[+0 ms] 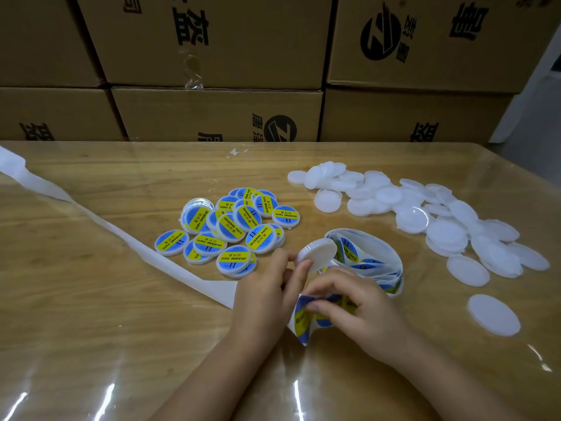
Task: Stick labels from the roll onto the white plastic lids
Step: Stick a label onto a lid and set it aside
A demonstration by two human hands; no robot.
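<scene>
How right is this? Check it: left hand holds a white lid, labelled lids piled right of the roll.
Not right. The head view shows the labelled lids piled left of the roll; the left hand does hold a white lid.

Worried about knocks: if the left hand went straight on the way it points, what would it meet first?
Most likely the label roll: the left hand points away and rightward, gripping a white lid, and the roll's loose coil lies just beyond it. Depth is uncertain.
</scene>
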